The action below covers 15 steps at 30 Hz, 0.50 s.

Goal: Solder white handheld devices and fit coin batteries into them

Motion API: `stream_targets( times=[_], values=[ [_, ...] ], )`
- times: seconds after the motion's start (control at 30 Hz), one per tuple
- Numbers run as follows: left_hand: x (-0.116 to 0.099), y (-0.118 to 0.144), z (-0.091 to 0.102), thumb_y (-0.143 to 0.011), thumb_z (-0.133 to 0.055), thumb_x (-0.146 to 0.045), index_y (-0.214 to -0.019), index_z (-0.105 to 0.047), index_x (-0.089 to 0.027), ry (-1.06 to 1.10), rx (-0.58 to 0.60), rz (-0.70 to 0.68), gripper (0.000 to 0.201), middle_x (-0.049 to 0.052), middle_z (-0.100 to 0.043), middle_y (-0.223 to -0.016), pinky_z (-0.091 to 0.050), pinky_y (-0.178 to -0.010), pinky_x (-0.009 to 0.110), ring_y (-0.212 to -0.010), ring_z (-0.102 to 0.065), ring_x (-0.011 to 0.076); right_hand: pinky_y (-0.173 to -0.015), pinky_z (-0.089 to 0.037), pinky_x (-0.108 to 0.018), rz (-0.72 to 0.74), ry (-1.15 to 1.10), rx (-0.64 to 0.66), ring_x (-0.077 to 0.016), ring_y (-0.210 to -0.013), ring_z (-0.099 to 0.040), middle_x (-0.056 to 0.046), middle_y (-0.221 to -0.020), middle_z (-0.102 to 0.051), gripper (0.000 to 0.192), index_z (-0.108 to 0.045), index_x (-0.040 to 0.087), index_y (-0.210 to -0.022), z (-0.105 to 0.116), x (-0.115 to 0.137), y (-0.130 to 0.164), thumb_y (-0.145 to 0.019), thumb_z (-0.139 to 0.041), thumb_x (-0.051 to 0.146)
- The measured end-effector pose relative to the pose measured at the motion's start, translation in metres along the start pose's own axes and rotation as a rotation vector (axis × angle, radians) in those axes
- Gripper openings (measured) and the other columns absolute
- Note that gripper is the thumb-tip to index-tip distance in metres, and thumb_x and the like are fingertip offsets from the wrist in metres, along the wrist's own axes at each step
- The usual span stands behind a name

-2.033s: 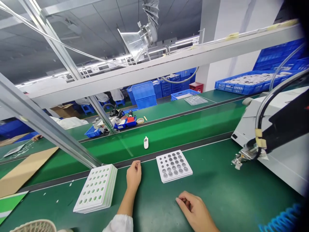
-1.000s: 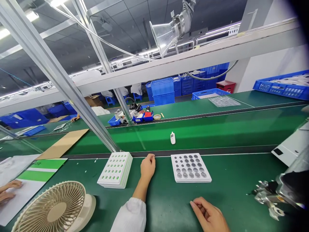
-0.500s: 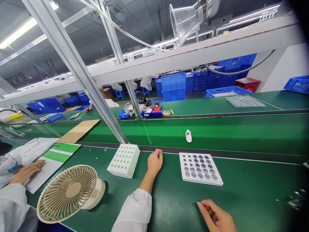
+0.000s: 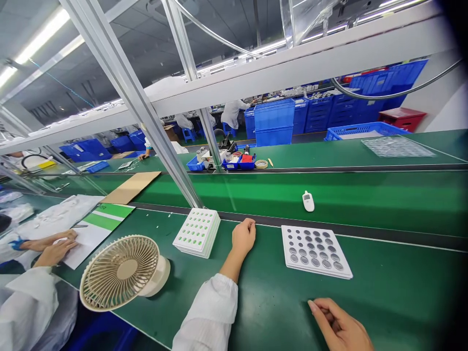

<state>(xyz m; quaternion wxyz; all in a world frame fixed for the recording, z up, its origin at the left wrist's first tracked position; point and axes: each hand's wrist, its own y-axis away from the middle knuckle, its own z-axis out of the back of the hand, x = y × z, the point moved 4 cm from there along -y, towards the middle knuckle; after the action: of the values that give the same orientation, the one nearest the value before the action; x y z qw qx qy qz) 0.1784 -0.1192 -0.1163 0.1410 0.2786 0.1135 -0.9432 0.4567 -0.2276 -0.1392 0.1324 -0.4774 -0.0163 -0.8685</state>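
Note:
My left hand [image 4: 243, 237] rests near the far edge of the green table, fingers curled; nothing shows in it. To its left stands a stack of white trays [image 4: 197, 231] with green dots in rows. On its right, a white tray [image 4: 316, 252] holds rows of round silver-grey discs, the smaller ones toward its far left. Lower down, my right hand [image 4: 340, 322] hovers or rests in front of that tray, thumb and forefinger together in a pinch. Whether anything is between those fingertips I cannot make out. Neither hand touches a tray.
A beige fan [image 4: 124, 273] stands at left. Beyond it a co-worker's hands [image 4: 60, 246] lie on a green-and-white sheet [image 4: 106, 222]. A small white handheld device [image 4: 308, 201] lies on the green belt [image 4: 256, 192] behind the table. A metal post [image 4: 146, 117] rises beside the stack.
The view has shifted, with table things now further right. The white device has moved right along the belt relative to the trays. My hands keep about the same pose.

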Motion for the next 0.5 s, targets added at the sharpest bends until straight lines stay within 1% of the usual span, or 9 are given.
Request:
stream_targets(
  times=[0.27,0.5],
  values=[
    [-0.0005,0.0001,0.0008,-0.092,-0.044,-0.027,-0.098,-0.065,-0.024,0.019,0.005,0.002,0.022,-0.001,-0.066,-0.071,-0.034,-0.059,0.025,-0.067,-0.060,0.0145,-0.045,-0.045,-0.018,-0.006,0.028,-0.002,-0.0121,-0.047,-0.053,0.001,-0.059,-0.060,0.034,-0.063,0.024,-0.079,-0.0024,-0.0065,0.0038,-0.087,-0.051,0.055],
    [-0.0003,-0.0008,0.0013,-0.092,-0.044,-0.027,-0.097,-0.065,-0.025,0.034,0.004,-0.010,0.021,-0.001,-0.065,-0.070,-0.033,-0.058,0.024,-0.065,-0.059,0.0140,-0.051,-0.046,-0.019,-0.013,0.013,-0.010,-0.0121,-0.051,-0.055,0.001,-0.063,-0.061,0.035,-0.063,0.023,-0.078,-0.0032,-0.0034,0.0037,-0.089,-0.050,0.053]
  ],
)
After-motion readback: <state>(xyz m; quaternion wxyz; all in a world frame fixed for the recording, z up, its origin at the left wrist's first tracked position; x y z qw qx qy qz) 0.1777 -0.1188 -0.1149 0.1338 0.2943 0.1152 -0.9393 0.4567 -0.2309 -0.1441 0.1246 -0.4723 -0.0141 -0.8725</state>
